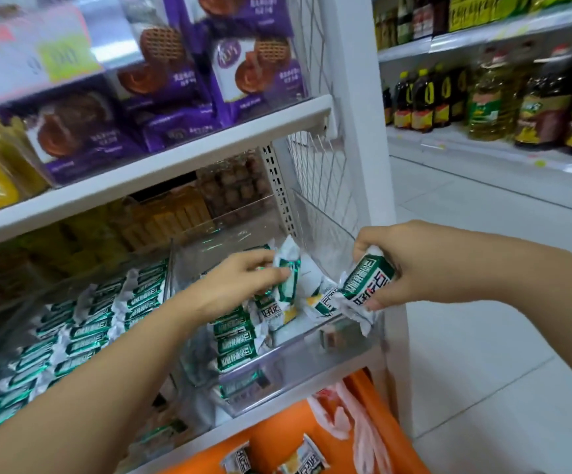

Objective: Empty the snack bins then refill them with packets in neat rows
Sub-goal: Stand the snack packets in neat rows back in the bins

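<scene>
Two packets up, one per hand. Left hand (250, 278) over the middle of the clear bin (298, 364), pinching a green-and-white packet (289, 273) by its crimped end; grip clamped, thumb and fingers curled on the wrapper. Right hand (421, 265), at three o'clock of the bin, wrapped round a second packet (368, 285); grip closed across its middle, possibly on more than one. Partly refilled, by the look of it: a short stacked row (235, 340) at seven o'clock inside the bin, loose packets (325, 302) lying askew nearer the centre. At nine o'clock, a neighbouring bin (55, 292) lined with neat rows. At six o'clock, lower down, an orange basket (277, 429) with a few more packets. Probably light and small, crinkly film over a firm bar: slick on the flat faces, limp at the sealed ends. Best taken across the body between thumb and fingers rather than by the flimsy crimp, then laid flat and square against the row.
</scene>
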A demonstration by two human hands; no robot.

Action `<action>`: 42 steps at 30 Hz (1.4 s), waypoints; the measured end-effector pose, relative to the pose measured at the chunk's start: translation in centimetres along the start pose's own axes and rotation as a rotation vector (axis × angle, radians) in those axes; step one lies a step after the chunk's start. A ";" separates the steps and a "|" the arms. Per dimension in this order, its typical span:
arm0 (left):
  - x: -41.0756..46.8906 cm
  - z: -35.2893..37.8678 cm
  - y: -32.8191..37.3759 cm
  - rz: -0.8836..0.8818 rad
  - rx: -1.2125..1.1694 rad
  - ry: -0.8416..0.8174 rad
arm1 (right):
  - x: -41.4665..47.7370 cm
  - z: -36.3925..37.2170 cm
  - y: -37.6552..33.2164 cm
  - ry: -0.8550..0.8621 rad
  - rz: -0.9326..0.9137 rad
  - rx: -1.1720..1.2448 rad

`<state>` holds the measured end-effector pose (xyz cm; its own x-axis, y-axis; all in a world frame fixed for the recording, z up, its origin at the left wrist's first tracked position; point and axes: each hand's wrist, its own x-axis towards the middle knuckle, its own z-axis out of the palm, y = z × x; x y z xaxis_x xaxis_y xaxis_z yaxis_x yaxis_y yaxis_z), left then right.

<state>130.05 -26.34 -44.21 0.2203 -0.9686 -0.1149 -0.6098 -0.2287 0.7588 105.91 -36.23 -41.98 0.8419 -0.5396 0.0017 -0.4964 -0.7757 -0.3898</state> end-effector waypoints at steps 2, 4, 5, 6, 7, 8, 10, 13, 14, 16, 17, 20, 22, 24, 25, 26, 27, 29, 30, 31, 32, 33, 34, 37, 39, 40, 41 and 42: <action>-0.8 0.0 0.2 -0.080 -0.362 -0.027 | 0.3 0.2 -0.4 0.043 -0.040 0.051; -1.9 0.2 0.9 -0.134 -0.571 -0.091 | 0.5 0.4 -0.9 0.078 -0.068 0.106; -2.4 0.4 1.1 -0.147 -0.606 -0.121 | 0.5 0.5 -1.2 0.100 -0.078 0.128; -2.9 0.6 1.3 -0.153 -0.616 -0.149 | 0.5 0.5 -1.5 0.127 -0.090 0.151; -3.2 0.7 1.4 -0.156 -0.615 -0.168 | 0.4 0.4 -1.8 0.155 -0.110 0.177; -3.5 0.8 1.6 -0.157 -0.612 -0.179 | 0.3 0.4 -2.1 0.181 -0.137 0.203; -3.9 1.0 2.0 -0.143 -0.588 -0.170 | 0.1 0.3 -2.7 0.202 -0.196 0.243; -4.0 1.6 2.5 -0.109 -0.555 -0.115 | 0.1 0.6 -3.3 0.181 -0.251 0.324; -4.1 1.8 2.7 -0.091 -0.537 -0.080 | 0.2 0.8 -3.4 0.185 -0.255 0.366; -4.1 2.0 3.1 -0.056 -0.487 -0.007 | 0.3 1.1 -3.2 0.203 -0.254 0.437; -4.2 2.0 3.3 -0.043 -0.478 0.008 | 0.4 1.3 -3.2 0.218 -0.251 0.455; -4.5 1.8 3.8 -0.011 -0.381 -0.019 | 0.5 1.7 -3.0 0.286 -0.238 0.466; -4.6 1.9 3.9 0.032 -0.229 0.000 | 0.6 2.1 -3.1 0.312 -0.240 0.453; -4.4 1.8 3.7 0.038 -0.169 0.033 | 0.8 2.4 -3.0 0.294 -0.243 0.434; -4.1 1.7 3.6 0.032 -0.170 0.046 | 0.9 2.3 -2.7 0.277 -0.238 0.420; -3.7 1.5 3.2 0.023 -0.168 0.066 | 0.9 2.2 -2.2 0.265 -0.226 0.400; -3.3 1.2 2.8 0.018 -0.156 0.093 | 1.0 2.1 -1.7 0.258 -0.206 0.376; -2.3 0.8 1.7 -0.007 -0.127 0.153 | 1.1 1.9 -0.7 0.232 -0.154 0.344; -1.8 0.8 1.1 -0.024 -0.123 0.159 | 1.1 1.9 -0.3 0.198 -0.130 0.323; -1.4 0.9 0.4 -0.039 -0.111 0.144 | 1.1 2.1 -0.1 0.149 -0.110 0.282; -1.0 1.2 -0.3 -0.053 -0.076 0.119 | 1.1 2.4 -0.1 0.093 -0.096 0.220; -0.7 1.5 -0.8 -0.067 -0.001 0.097 | 1.1 2.7 -0.1 0.044 -0.088 0.157; -0.4 1.8 -1.4 -0.083 0.098 0.075 | 1.2 2.8 0.0 0.009 -0.086 0.111; 0.1 2.4 -2.3 -0.107 0.314 0.004 | 1.4 2.9 0.4 -0.032 -0.073 0.099; 0.4 2.4 -2.6 -0.115 0.442 -0.032 | 1.4 2.8 0.5 -0.053 -0.065 0.100; 0.6 2.4 -2.7 -0.117 0.524 -0.042 | 1.5 2.8 0.5 -0.061 -0.063 0.103; 0.8 2.4 -2.7 -0.120 0.619 -0.045 | 1.5 2.8 0.5 -0.069 -0.060 0.106; 1.0 2.3 -2.7 -0.121 0.722 -0.046 | 1.5 2.8 0.5 -0.072 -0.058 0.106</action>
<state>130.10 -26.89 -47.84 0.2953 -0.9320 -0.2103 -0.9364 -0.3260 0.1297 107.50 -36.50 -44.72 0.8834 -0.4672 -0.0373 -0.4245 -0.7639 -0.4861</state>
